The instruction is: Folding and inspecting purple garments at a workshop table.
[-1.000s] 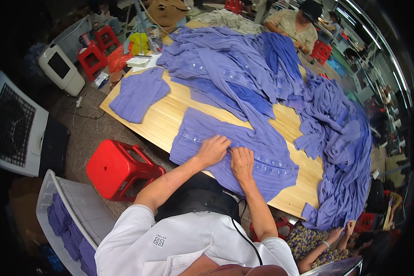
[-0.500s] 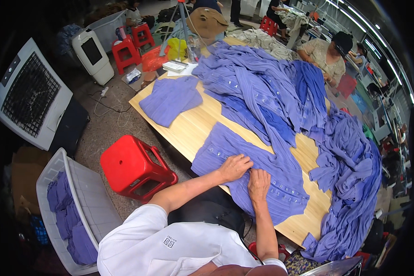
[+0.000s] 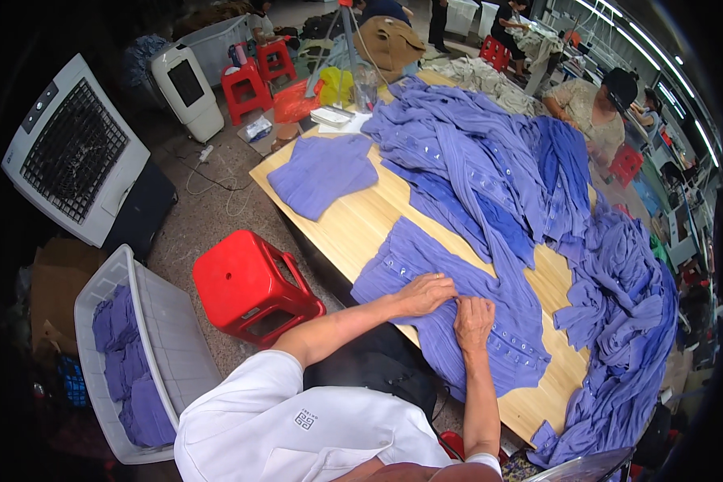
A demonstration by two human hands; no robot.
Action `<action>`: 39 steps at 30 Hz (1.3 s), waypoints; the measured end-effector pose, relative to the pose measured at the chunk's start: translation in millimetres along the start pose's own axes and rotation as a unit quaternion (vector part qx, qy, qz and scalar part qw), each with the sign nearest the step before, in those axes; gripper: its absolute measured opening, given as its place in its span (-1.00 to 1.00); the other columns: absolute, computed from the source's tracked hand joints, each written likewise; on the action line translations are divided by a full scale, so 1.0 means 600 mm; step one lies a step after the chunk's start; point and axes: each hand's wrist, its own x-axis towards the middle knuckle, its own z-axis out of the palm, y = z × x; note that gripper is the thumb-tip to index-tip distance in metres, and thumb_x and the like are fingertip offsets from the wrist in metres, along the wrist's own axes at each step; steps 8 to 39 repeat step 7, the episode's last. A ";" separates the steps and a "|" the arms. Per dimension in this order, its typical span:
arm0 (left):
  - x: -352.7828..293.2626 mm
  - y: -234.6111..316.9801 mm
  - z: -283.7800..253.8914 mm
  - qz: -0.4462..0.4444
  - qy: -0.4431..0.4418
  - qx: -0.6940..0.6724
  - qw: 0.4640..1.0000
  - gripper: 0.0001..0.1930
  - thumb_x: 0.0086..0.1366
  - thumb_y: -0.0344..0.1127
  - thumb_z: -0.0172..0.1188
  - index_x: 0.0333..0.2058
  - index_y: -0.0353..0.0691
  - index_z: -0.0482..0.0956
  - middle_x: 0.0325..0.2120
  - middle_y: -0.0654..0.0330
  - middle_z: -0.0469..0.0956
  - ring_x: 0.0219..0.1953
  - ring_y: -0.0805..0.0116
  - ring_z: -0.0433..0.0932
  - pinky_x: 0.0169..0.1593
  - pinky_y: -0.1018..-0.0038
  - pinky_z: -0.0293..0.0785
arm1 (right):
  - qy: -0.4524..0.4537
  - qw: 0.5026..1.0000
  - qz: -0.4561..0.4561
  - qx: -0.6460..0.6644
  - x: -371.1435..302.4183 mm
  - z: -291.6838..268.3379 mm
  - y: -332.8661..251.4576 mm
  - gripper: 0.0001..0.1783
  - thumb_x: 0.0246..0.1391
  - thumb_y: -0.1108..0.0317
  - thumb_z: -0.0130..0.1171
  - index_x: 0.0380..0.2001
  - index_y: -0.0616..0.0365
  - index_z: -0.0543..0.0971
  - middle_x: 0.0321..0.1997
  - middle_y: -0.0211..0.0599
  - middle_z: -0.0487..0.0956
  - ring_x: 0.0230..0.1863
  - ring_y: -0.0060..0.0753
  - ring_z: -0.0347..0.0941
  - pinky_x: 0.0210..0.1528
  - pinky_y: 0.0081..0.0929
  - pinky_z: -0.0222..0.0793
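Both hands (image 3: 450,304) palm-down, fingers touching

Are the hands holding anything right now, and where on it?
Both hands rest on the purple shirt spread on the table. The left hand and right hand meet near its button strip; whether the fingers pinch the cloth cannot be told.
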 end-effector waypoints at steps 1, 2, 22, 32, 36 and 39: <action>0.005 0.004 -0.001 0.009 -0.031 0.019 0.999 -0.82 0.34 -0.35 0.32 -0.11 -0.22 0.72 -0.25 0.12 0.59 -0.14 0.02 0.60 -0.05 0.16 0.55 | -0.001 1.000 0.008 -0.005 -0.013 -0.007 0.005 -0.90 0.14 0.45 0.36 -0.27 0.12 0.66 -0.35 -0.26 0.56 -0.25 -0.17 0.52 -0.08 -0.17 0.38; 0.003 0.005 -0.006 0.016 -0.064 0.031 0.997 -0.80 0.36 -0.30 0.31 -0.10 -0.21 0.73 -0.23 0.12 0.59 -0.13 0.02 0.61 -0.05 0.15 0.55 | -0.015 1.000 0.008 0.012 -0.025 -0.009 0.007 -0.89 0.12 0.45 0.37 -0.26 0.12 0.67 -0.33 -0.26 0.58 -0.24 -0.18 0.53 -0.09 -0.16 0.38; -0.013 0.017 -0.031 0.016 -0.159 0.074 0.984 -0.56 0.34 -0.16 0.37 0.17 -0.06 0.67 -0.06 0.06 0.62 -0.03 -0.02 0.60 0.07 0.11 0.55 | -0.060 0.985 0.124 0.107 -0.079 -0.045 -0.011 -0.79 0.16 0.41 0.39 -0.11 0.10 0.72 -0.09 -0.20 0.70 -0.06 -0.13 0.60 0.05 -0.10 0.46; -0.013 0.017 -0.031 0.016 -0.159 0.074 0.984 -0.56 0.34 -0.16 0.37 0.17 -0.06 0.67 -0.06 0.06 0.62 -0.03 -0.02 0.60 0.07 0.11 0.55 | -0.060 0.985 0.124 0.107 -0.079 -0.045 -0.011 -0.79 0.16 0.41 0.39 -0.11 0.10 0.72 -0.09 -0.20 0.70 -0.06 -0.13 0.60 0.05 -0.10 0.46; -0.013 0.017 -0.031 0.016 -0.159 0.074 0.984 -0.56 0.34 -0.16 0.37 0.17 -0.06 0.67 -0.06 0.06 0.62 -0.03 -0.02 0.60 0.07 0.11 0.55 | -0.060 0.985 0.124 0.107 -0.079 -0.045 -0.011 -0.79 0.16 0.41 0.39 -0.11 0.10 0.72 -0.09 -0.20 0.70 -0.06 -0.13 0.60 0.05 -0.10 0.46; -0.013 0.017 -0.031 0.016 -0.159 0.074 0.984 -0.56 0.34 -0.16 0.37 0.17 -0.06 0.67 -0.06 0.06 0.62 -0.03 -0.02 0.60 0.07 0.11 0.55 | -0.060 0.985 0.124 0.107 -0.079 -0.045 -0.011 -0.79 0.16 0.41 0.39 -0.11 0.10 0.72 -0.09 -0.20 0.70 -0.06 -0.13 0.60 0.05 -0.10 0.46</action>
